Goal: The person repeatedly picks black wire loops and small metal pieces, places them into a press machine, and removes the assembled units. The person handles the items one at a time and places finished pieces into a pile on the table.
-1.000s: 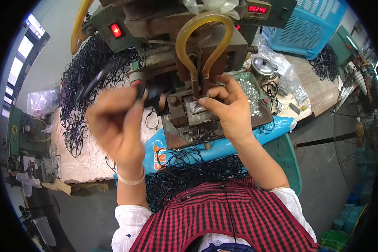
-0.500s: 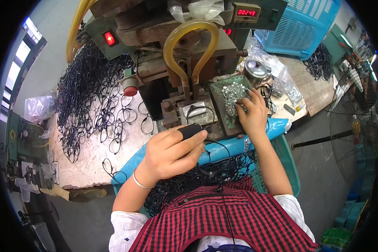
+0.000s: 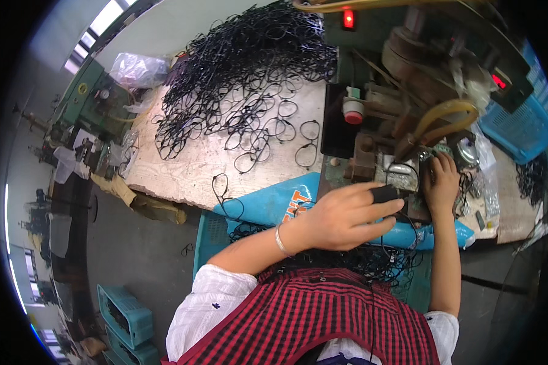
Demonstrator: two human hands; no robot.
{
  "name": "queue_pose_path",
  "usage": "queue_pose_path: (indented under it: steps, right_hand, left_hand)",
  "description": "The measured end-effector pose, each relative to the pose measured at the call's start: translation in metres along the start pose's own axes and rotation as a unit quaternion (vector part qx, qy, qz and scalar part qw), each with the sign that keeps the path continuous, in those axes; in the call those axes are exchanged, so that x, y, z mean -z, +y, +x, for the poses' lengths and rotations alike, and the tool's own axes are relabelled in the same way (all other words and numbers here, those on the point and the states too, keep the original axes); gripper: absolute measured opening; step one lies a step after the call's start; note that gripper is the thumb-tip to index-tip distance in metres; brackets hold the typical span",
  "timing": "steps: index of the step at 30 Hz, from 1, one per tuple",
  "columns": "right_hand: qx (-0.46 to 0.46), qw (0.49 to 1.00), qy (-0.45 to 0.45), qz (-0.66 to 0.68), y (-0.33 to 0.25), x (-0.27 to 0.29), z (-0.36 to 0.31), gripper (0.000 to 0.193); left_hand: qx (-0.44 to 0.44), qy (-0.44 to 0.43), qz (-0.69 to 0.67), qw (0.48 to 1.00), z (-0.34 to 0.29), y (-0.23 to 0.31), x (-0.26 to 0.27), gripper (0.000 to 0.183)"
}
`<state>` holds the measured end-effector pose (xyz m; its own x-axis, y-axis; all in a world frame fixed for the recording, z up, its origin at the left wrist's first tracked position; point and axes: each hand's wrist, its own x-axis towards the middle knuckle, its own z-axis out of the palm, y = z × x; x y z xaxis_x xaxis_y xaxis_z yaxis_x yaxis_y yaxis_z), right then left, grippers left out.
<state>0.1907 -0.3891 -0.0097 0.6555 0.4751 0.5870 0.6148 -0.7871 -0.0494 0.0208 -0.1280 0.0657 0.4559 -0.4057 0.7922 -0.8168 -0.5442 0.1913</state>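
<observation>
- Silver piece [image 3: 400,168] sits on the bed of the green-brown press [image 3: 365,149]; long axis roughly nine to three o'clock, its right end dipping slightly.
- From the left hand [image 3: 353,216], that piece lies between one and two o'clock; straight up at twelve from the fingertips.
- From the right hand [image 3: 442,182], same piece lies at nine to ten o'clock. Right fingers look the nearer, just beside the bed's right edge.
- Left hand: palm down, fingers bunched narrow, pointing to three o'clock; black finger sleeve [image 3: 384,194] on one finger. Thin black cord [image 3: 416,230] curves away at four to five o'clock from the tips; pinched or merely touching, cannot tell.
- Right hand: fingers bent, reaching to eleven o'clock, by shiny metal bits [image 3: 424,156]. Grip unclear; cannot tell whether a bit is held.
- Black loops [image 3: 249,55] heaped at ten to eleven o'clock from the left hand, well apart; blue sack [image 3: 259,204] at nine to ten, nearer.
- Hidden: bed's near edge, behind left fingers; whatever bears the bits, mostly under the right hand. Yellow tube [image 3: 435,115] partly screens the press. Right-hand rim dark, hard to read.
</observation>
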Motion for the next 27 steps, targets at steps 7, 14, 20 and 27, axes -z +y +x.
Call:
queue_pose_path:
  steps: [7,14,20,27]
  right_hand:
    - [-0.29,0.888,0.096,0.344,-0.001,0.01,-0.017,0.016]
    - [-0.316,0.799,0.124,0.496,-0.007,0.001,-0.003,0.013]
    - [-0.373,0.818,0.094,0.428,-0.031,0.047,-0.023,0.015]
    - [-0.215,0.8,0.046,0.559,-0.096,0.078,0.041,0.027]
  left_hand:
    - [0.315,0.239,0.305,0.866,-0.06,-0.032,0.105,0.018]
    - [0.368,-0.106,0.432,0.816,-0.114,-0.158,0.124,0.03]
    - [0.433,-0.036,0.514,0.739,-0.141,-0.178,0.084,0.027]
    - [0.417,-0.013,0.523,0.743,-0.158,-0.179,0.063,0.024]
